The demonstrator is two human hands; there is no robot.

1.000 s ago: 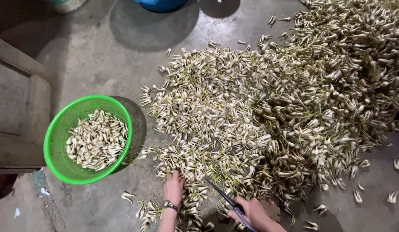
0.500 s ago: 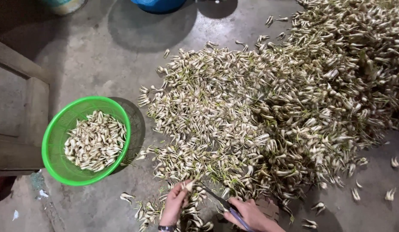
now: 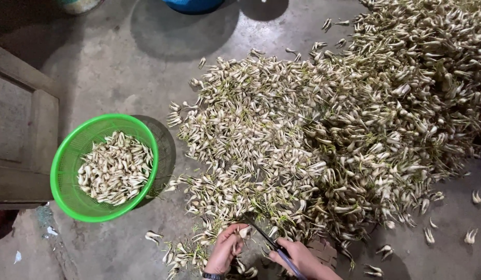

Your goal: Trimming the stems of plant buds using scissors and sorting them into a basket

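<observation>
A big heap of small white bulbs with roots and green stems [image 3: 344, 129] covers the concrete floor. At the heap's near edge my left hand [image 3: 226, 250] pinches one white bulb [image 3: 244, 233] between its fingers. My right hand [image 3: 300, 258] grips a pair of scissors [image 3: 263, 236] with dark blades; the blades point up and left, right beside the held bulb. A green plastic basket [image 3: 64, 161] to the left holds trimmed white bulbs [image 3: 116, 168].
A wooden frame [image 3: 28, 140] lies at the left edge beside the basket. A blue tub [image 3: 194, 5] and another container [image 3: 77, 5] sit at the top edge. Loose bulbs [image 3: 471, 236] are scattered at the right on the bare concrete floor [image 3: 137, 67].
My left hand has lifted off the heap with one bulb pinched in it and drawn back toward the scissors. The camera view has shifted slightly down.
</observation>
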